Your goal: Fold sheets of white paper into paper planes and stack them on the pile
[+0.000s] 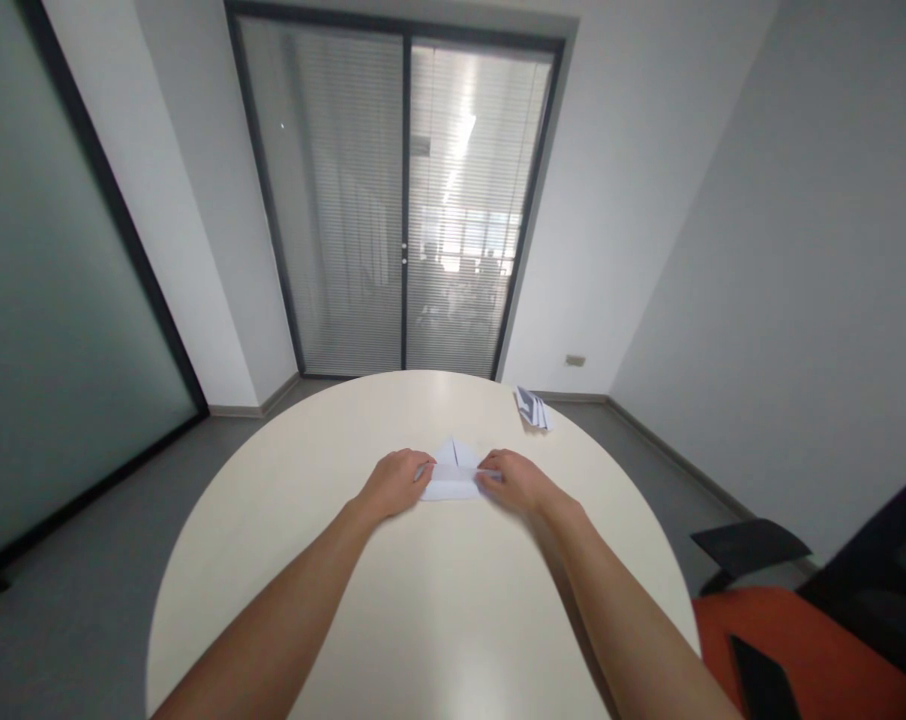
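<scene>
A partly folded sheet of white paper (pixel 453 487) lies on the round table, with a pointed top and a straight folded strip along its lower side. My left hand (pixel 399 482) grips the paper's left end, fingers curled and thumb against the edge. At the right end, my right hand (pixel 519 482) pinches the strip in the same way. Some fingertips of both hands are hidden by the paper and the hands themselves.
The cream table (pixel 288 520) fills the middle of the view. Folded papers (pixel 533 410) lie near its far right edge. An orange chair (pixel 798 640) with black armrests stands at the right. Beyond the table are glass panels with blinds (pixel 355 220).
</scene>
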Tool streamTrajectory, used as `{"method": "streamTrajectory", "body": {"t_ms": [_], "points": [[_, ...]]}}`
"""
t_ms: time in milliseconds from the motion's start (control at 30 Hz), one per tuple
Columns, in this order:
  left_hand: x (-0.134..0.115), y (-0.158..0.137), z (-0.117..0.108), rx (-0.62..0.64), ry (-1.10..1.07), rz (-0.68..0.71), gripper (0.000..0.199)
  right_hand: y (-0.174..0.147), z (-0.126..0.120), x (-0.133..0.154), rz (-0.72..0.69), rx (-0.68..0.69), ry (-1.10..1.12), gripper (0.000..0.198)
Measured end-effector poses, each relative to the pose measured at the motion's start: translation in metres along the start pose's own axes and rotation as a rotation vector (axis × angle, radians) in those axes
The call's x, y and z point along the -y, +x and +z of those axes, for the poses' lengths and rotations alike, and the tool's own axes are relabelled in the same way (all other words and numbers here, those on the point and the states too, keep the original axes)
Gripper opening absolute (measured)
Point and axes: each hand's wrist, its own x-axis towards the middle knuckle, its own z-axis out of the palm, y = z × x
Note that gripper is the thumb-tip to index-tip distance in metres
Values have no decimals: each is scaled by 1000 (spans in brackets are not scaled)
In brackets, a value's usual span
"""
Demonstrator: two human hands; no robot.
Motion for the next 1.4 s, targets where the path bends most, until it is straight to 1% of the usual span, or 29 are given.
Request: {"method": "streamTrajectory", "body": {"t_ms": [133,367,467,533,600,633,700,767,833,1000,1067,1133,1200,1267,1333,1400], "points": [[-1,1,4,-21,19,-3,33,0,0,-2,52,-21,-18,29],[1,3,7,0,42,-33,28,0,3,-7,35,-52,54,30],[-4,2,5,-1,66,-39,35,1,5,-7,55,-62,44,33],[-9,2,5,-36,111,10,38,2,6,-8,54,-67,34,33],[-13,2,8,-51,151,93,38,2,8,-8,37,-77,24,34],[-15,2,10,-37,158,127,37,2,9,-9,24,-79,21,34],[-17,1,14,20,142,152,35,2,10,-10,4,-79,14,34],[-18,1,17,71,119,128,36,2,10,-10,-4,-76,13,34],[-20,0,18,93,103,87,35,2,9,-8,-2,-80,3,34],[-32,-3,23,45,105,35,31,5,8,7,-5,-123,-159,34],[-36,-3,25,35,115,25,32,8,14,16,-38,-122,-126,36],[-36,-3,27,36,117,14,36,10,23,23,-84,-120,-26,40],[-33,-2,29,44,114,10,39,11,32,27,-99,-61,22,47],[-28,-2,31,73,110,7,44,9,37,28,-44,23,21,54],[-22,-2,33,121,113,-4,48,7,37,26,66,83,4,62],[-19,-2,36,165,125,-26,52,5,34,23,178,105,-17,68]]}}
